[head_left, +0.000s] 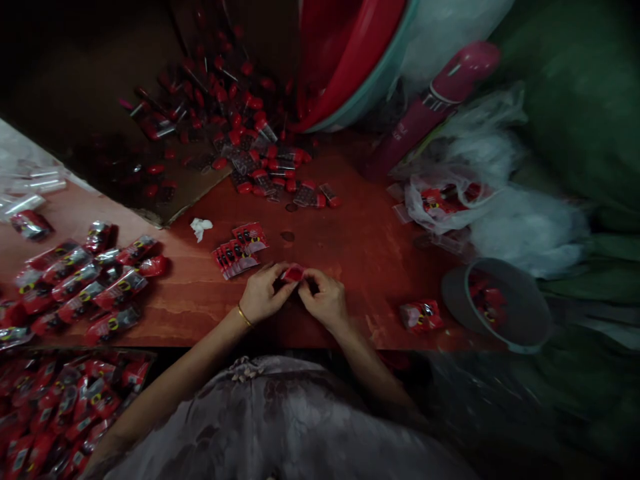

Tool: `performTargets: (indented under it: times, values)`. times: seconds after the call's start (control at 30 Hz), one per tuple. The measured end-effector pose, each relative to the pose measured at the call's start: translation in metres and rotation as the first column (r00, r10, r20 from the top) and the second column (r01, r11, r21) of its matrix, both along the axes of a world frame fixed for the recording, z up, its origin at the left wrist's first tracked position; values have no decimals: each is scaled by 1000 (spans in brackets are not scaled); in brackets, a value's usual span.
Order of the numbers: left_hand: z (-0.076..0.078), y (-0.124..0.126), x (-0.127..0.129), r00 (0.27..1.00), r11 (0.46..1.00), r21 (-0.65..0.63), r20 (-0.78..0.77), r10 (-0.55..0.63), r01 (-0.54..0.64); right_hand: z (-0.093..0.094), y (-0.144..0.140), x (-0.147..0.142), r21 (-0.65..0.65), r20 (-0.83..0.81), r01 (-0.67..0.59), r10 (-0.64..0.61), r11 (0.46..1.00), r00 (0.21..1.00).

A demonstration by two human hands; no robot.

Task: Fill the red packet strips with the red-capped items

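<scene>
Red packet between both hands

Person's own body, seen from above. Both forearms bare, no sleeves in view down to the wrists. Left hand: thin gold bangle at the wrist. Right hand: no ring or band visible. Torso covered by a pale grey-lilac garment, slightly glossy, with a faint mottled print and a small gathered or embroidered patch near the neckline.

Home packing workshop, heaped red packets, plastic bags, wooden table
</scene>
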State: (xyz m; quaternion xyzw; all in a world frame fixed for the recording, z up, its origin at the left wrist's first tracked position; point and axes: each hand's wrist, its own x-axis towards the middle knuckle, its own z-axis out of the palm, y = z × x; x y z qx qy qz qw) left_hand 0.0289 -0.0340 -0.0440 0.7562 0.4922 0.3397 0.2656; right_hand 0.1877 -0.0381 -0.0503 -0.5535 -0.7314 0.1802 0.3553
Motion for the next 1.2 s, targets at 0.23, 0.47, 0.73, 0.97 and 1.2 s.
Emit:
performTargets:
  times: [0.23, 0.47, 0.73, 0.97, 1.2]
  values:
    - [-7, 4, -3, 999, 999, 34, -54, -9, 10, -2, 4, 1, -6, 33, -38, 38, 999, 999]
    - [-15, 4, -3, 997, 998, 55, -77, -19, 23, -7, 7, 2, 45, 106, -100, 95, 994, 990]
    - [-17, 3, -4, 984, 1000, 14, -178, -6, 9, 0, 10, 5, -64, 205, -167, 177, 984, 963]
    - [-15, 0, -3, 972, 1000, -3, -235, 7, -8, 19, 17, 8, -81, -5, -318, 319, 945, 948]
    - [-20, -4, -1, 973, 999, 26, -226, 40, -35, -2, 35, 7, -19, -58, -406, 405, 914, 913]
